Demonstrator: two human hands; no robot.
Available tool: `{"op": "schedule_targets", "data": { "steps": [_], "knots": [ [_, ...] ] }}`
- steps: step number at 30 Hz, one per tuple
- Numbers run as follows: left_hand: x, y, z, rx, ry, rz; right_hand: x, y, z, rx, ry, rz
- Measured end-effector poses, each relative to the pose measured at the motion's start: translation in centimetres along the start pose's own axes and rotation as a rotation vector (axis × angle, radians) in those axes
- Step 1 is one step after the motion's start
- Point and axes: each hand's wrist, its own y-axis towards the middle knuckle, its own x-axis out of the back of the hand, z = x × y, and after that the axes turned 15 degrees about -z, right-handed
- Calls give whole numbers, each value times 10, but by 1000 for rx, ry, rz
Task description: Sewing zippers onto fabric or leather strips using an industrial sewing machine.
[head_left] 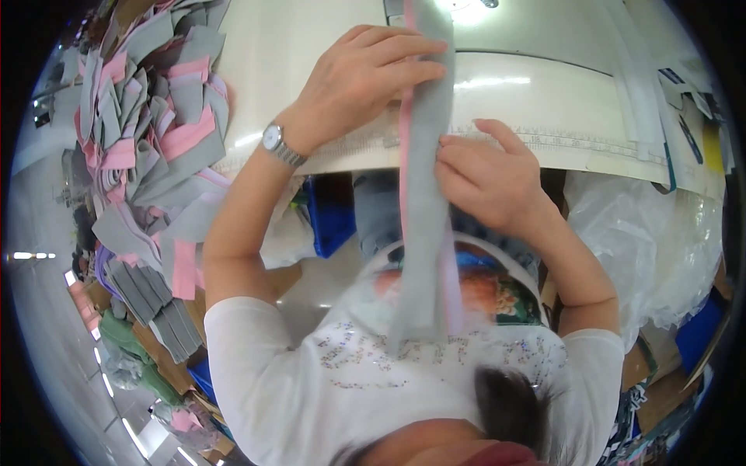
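A long grey fabric strip (427,155) with a pink edge runs from the top of the view across the pale table and hangs over its front edge in front of my shirt. My left hand (371,78) lies across its upper part, fingers stretched out and resting on the cloth; the thumb does not show. Lower down, at the table's edge, my right hand (491,177) is closed in a pinch on the strip's right side, index finger raised. The lower end is blurred and shows a pale lilac layer beside the grey.
A large pile of grey and pink fabric pieces (167,116) spills over the table's left side. A printed ruler scale (559,140) runs along the table's front. Clear plastic sheeting (645,241) hangs at the right; a blue bin (330,213) stands below the table.
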Motion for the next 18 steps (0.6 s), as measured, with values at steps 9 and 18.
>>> {"op": "schedule_targets", "data": {
  "steps": [9, 18],
  "knots": [
    [-10, 20, 25, 6, -60, 123, 8, 17, -1, 82, 1, 71],
    [-15, 11, 25, 46, -81, 84, 11, 19, -5, 54, 38, 237]
  ]
}}
